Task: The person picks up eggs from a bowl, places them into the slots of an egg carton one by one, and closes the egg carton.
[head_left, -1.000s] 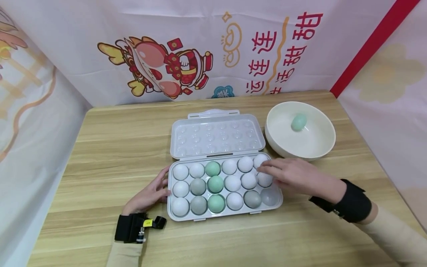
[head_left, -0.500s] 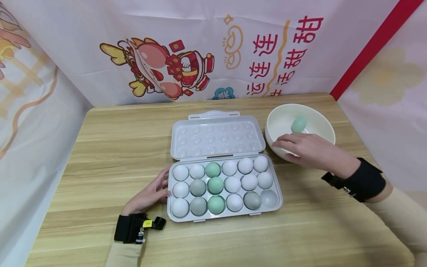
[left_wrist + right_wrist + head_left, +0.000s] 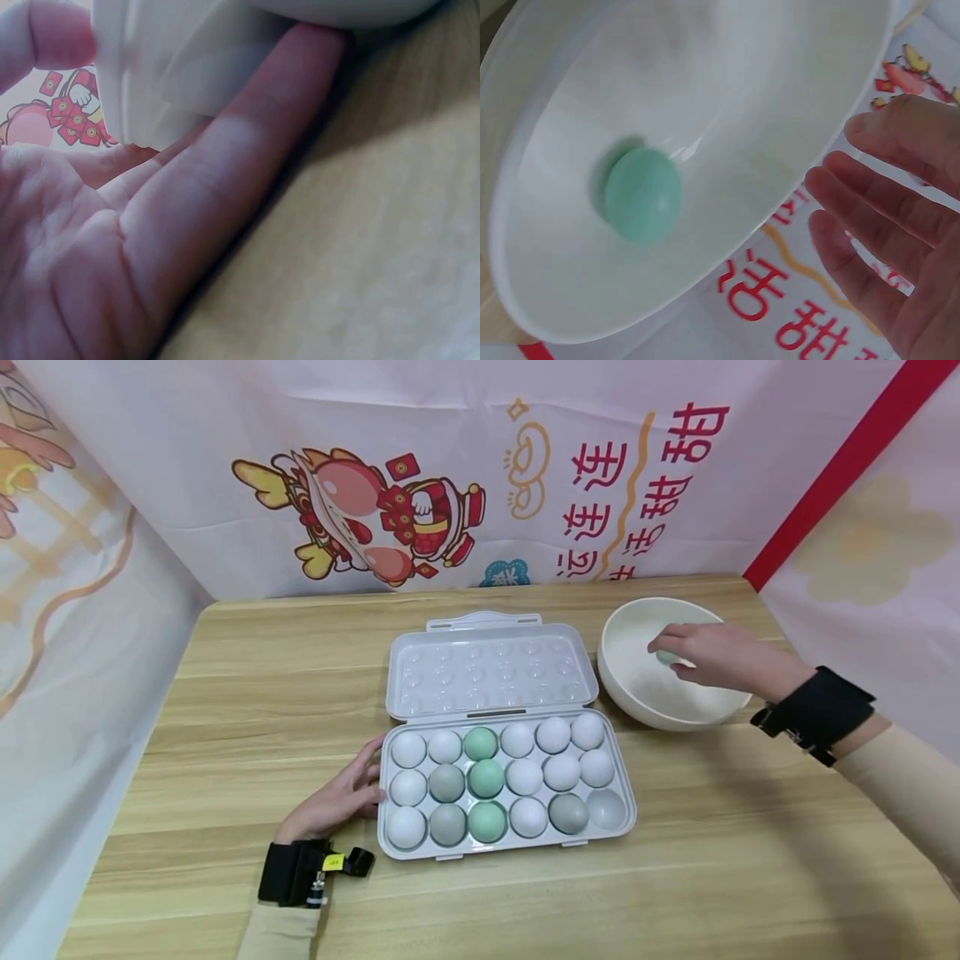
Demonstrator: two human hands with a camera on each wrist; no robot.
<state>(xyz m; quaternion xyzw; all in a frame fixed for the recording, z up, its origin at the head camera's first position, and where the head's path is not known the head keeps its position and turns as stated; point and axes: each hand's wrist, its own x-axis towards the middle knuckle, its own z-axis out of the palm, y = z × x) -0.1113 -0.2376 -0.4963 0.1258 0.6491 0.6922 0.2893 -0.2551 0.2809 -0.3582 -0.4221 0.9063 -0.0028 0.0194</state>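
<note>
In the head view, my left hand (image 3: pixel 333 799) holds the left end of a white plastic egg box (image 3: pixel 624 824). The left wrist view shows one finger (image 3: pixel 225 157) reaching under the box. White, grey and green eggs sit in its rows of cups; a bare cup (image 3: pixel 604 810) shows at the near right corner. My right hand (image 3: pixel 727 657) is over a cream bowl (image 3: pixel 637 706), fingers spread around a pale green egg (image 3: pixel 643 195). In the right wrist view that egg lies on the bowl's bottom, apart from the loosely extended fingers (image 3: pixel 877 206).
The egg box's hinged lid (image 3: pixel 491 672) lies folded back behind it, close to the bowl's left side. A wooden table (image 3: pixel 262 693) carries everything. Printed white cloth (image 3: pixel 420 410) hangs behind its back edge. Black bands (image 3: pixel 817 714) wrap both wrists.
My right hand has gone from the egg box's right side, up and right, to over the bowl, where it now covers most of the green egg. My left hand stays at the box.
</note>
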